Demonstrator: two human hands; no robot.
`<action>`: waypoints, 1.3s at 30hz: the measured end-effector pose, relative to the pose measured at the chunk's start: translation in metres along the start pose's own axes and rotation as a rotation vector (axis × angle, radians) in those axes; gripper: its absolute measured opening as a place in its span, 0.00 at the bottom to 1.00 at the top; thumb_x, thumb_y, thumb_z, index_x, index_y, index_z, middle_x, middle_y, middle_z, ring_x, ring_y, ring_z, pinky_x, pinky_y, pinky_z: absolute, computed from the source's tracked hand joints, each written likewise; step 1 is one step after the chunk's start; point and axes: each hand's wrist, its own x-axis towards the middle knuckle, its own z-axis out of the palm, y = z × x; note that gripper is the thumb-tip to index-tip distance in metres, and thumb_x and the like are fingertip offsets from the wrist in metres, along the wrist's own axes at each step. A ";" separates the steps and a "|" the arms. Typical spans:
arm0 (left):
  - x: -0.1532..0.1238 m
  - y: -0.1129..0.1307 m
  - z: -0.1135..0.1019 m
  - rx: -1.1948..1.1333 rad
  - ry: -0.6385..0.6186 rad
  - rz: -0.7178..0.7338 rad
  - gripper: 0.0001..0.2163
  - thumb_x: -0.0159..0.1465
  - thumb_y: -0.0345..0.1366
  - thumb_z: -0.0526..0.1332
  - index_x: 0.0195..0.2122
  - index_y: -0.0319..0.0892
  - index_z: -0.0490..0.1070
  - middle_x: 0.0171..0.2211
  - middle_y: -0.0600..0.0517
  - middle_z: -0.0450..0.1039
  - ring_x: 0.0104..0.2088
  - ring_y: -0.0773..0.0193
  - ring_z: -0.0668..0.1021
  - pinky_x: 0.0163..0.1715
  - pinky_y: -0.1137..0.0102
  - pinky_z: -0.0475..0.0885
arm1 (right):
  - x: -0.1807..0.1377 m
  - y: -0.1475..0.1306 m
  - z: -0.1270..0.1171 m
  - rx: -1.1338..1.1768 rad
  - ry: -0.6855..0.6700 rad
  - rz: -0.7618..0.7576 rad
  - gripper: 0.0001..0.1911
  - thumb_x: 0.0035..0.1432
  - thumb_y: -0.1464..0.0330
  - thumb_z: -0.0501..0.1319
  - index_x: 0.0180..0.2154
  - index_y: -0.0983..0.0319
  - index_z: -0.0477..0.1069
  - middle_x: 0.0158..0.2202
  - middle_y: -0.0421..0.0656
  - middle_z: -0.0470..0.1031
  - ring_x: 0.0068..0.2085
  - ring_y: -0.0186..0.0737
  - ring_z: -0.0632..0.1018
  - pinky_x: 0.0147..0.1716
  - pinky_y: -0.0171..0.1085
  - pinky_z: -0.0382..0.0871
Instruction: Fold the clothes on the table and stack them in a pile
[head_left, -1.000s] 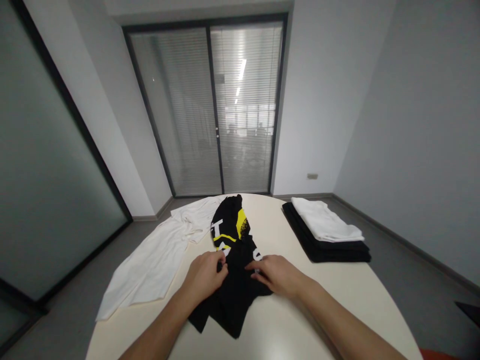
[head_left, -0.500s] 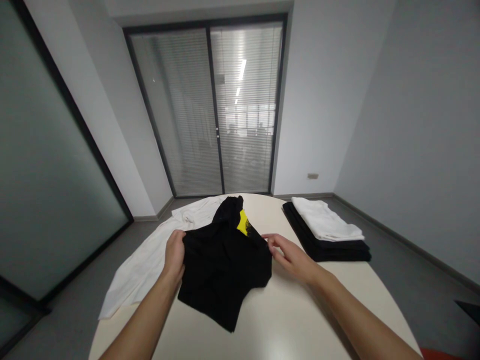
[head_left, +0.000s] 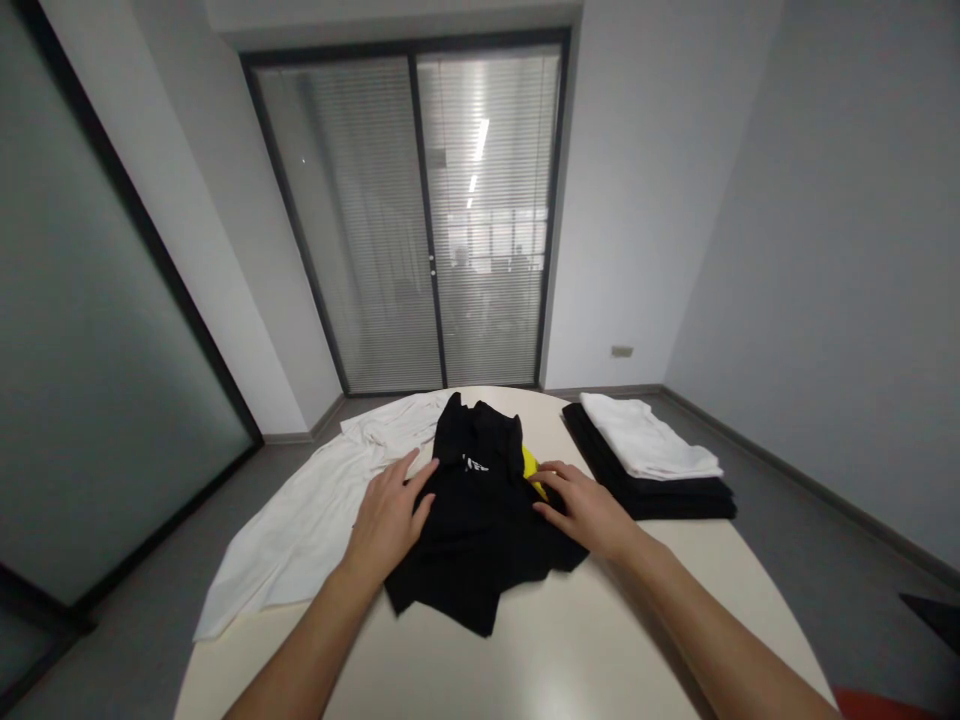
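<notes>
A black T-shirt [head_left: 480, 530] with a small white print and a yellow patch [head_left: 531, 468] lies partly folded on the table in front of me. My left hand [head_left: 394, 510] is over its left edge, fingers spread and nothing gripped. On the opposite side my right hand [head_left: 581, 505] rests at the yellow patch, its fingers apart and slightly curled. Whether the right fingertips press on the cloth or hover just above it is hard to see. Left of the black shirt, a white garment [head_left: 300, 530] is spread out, partly beneath or against its edge.
The pale rounded table [head_left: 600, 650] carries a folded stack at the right: a white garment [head_left: 649, 440] on top of black ones [head_left: 675, 500]. Beyond the table is a glass door [head_left: 487, 300] with blinds. A red object [head_left: 870, 705] shows at the lower right.
My left hand has let go of the black T-shirt's edge and opened over it. The shirt's left part is folded inward, so the white print shows and the yellow patch is more covered.
</notes>
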 end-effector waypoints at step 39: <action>-0.010 0.015 -0.007 -0.404 -0.411 0.154 0.21 0.65 0.41 0.62 0.59 0.48 0.69 0.62 0.47 0.68 0.61 0.56 0.69 0.63 0.61 0.61 | -0.003 0.021 -0.018 0.028 0.066 -0.092 0.27 0.49 0.84 0.53 0.47 0.59 0.76 0.52 0.46 0.75 0.56 0.45 0.71 0.58 0.47 0.64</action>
